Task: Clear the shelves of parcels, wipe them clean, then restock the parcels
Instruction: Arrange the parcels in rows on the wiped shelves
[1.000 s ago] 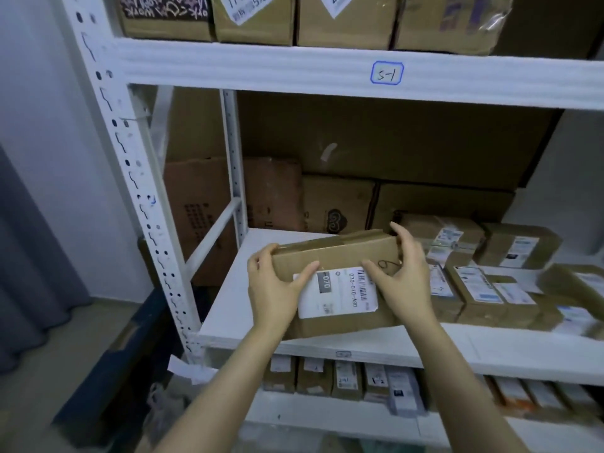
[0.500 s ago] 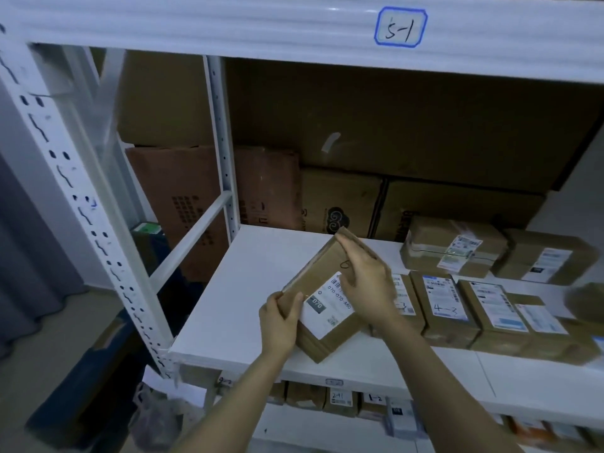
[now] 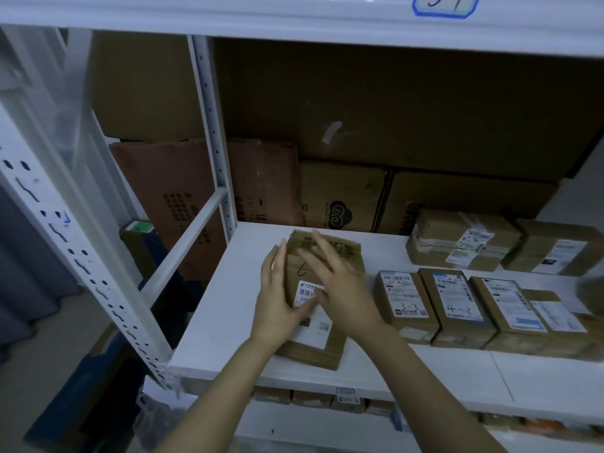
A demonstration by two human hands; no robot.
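Rack: one white metal rack (image 3: 81, 256); its holed upright runs from 9 down to 7 o'clock.
Shelf board: one white shelf board (image 3: 228, 305) spans the middle. One blue-framed tag (image 3: 444, 4) sits on the beam above, at 1 o'clock.
Cartons: at least four large cartons (image 3: 392, 109) stand behind the board at 12 o'clock. One is dark and on top, one is reddish at 10, and two are tan beneath.
Handled parcel: one brown parcel (image 3: 313, 351) lies flat on the board at centre, with its white label facing up.
Left hand: the left hand (image 3: 277, 302) has straight fingers laid along the parcel's 9 o'clock side and its thumb across the label. It is not clasping the parcel.
Right hand: the right hand (image 3: 343, 289) is motion-blurred, with fingers spread wide and flat over the parcel's top, gripping nothing.
Front row: four labelled parcels (image 3: 457, 305) stand side by side at 3 o'clock of the handled one. Two are marked 3-3 and 4-3.
Back pair: two taped parcels (image 3: 461, 243) sit at 2 o'clock.
Lower row: small parcels (image 3: 327, 398) sit on the shelf below at 6 o'clock; their number cannot be told.
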